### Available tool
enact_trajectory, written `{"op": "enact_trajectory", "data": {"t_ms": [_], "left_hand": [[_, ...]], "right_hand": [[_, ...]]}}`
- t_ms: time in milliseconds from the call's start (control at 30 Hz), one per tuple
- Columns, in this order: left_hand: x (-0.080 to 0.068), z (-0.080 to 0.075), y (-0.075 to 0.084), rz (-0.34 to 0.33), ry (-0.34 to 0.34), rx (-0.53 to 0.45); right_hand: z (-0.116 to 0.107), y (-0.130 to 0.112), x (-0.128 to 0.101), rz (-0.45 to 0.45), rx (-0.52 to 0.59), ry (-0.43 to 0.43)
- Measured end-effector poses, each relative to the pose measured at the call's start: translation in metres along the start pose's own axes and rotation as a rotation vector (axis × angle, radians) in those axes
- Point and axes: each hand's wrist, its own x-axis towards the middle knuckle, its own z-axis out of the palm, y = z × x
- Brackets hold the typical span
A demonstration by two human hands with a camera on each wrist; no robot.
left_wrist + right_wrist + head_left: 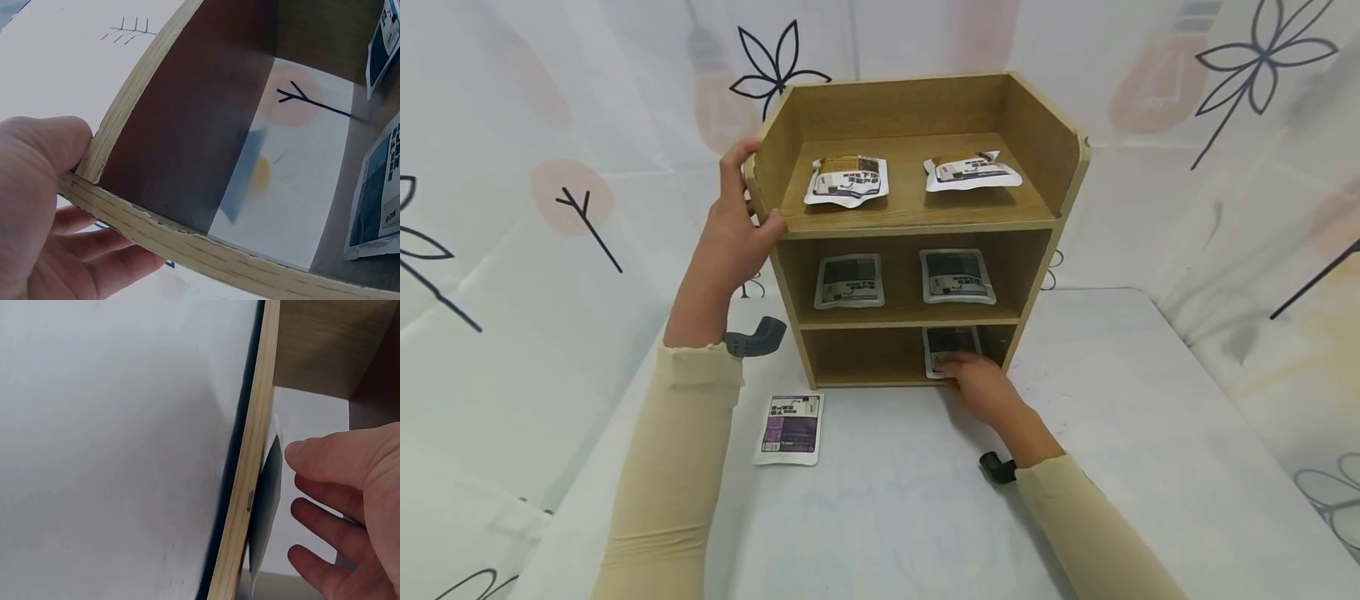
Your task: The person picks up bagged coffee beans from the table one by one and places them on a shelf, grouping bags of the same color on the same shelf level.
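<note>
A small wooden shelf unit [917,227] stands on the table. My left hand [737,221] grips its upper left side panel, with the thumb in front and the fingers behind in the left wrist view. On the bottom shelf lies a flat dark-labelled pouch [946,342]. My right hand [981,385] is at the front of this pouch and overlaps it in the head view. In the right wrist view the right thumb and fingers are spread apart beside the pouch [267,500], with nothing pinched between them.
Two white-edged pouches [847,181] [972,172] lie on the top shelf. The middle shelf holds two dark green-labelled pouches [850,281] [957,276]. A purple-labelled pouch [790,429] lies on the white table [880,517], front left of the unit. Behind hangs a patterned cloth [647,108].
</note>
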Motion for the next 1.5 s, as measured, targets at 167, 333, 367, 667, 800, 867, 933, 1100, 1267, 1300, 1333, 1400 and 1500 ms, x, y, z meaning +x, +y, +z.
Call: {"op": "enact_trajectory", "data": {"t_ms": [167,333,367,667,800,867,933,1100,1267,1300,1333,1400,1500], "left_hand": [[0.000,-0.001,0.000,0.002,-0.002,0.003],[-0.001,-0.002,0.001,-0.008,0.003,0.012],[-0.001,-0.002,0.001,-0.012,0.003,0.015],[-0.002,0.003,0.000,-0.020,-0.014,0.019],[-0.002,0.001,0.000,-0.017,-0.007,0.022],[-0.002,0.000,0.000,-0.014,-0.006,0.022],[-0.001,0.000,0.001,-0.017,-0.006,0.021],[-0.001,-0.001,0.001,-0.018,-0.006,0.021],[0.000,-0.001,0.001,-0.014,-0.005,0.019],[0.000,-0.001,0.001,-0.013,-0.006,0.019],[0.000,-0.001,0.001,-0.013,-0.006,0.019],[0.001,-0.001,0.001,-0.011,-0.006,0.019],[0.001,0.000,0.000,-0.009,-0.005,0.016]], "right_hand": [[-0.002,-0.007,0.003,-0.042,0.024,0.035],[0.000,-0.016,0.005,-0.063,0.031,0.033],[0.000,-0.018,0.005,-0.063,0.036,0.027],[0.004,-0.037,0.005,-0.102,0.059,0.059],[0.004,-0.047,0.009,-0.138,0.077,0.091],[0.003,-0.051,0.011,-0.146,0.079,0.094],[0.004,-0.056,0.013,-0.140,0.095,0.083],[0.005,-0.068,0.016,-0.116,0.146,0.034],[0.006,-0.079,0.019,-0.126,0.184,0.003],[0.006,-0.082,0.020,-0.127,0.190,-0.001],[0.007,-0.084,0.021,-0.131,0.195,-0.002],[0.008,-0.088,0.023,-0.144,0.205,-0.004],[0.012,-0.094,0.025,-0.146,0.206,-0.016]]}}
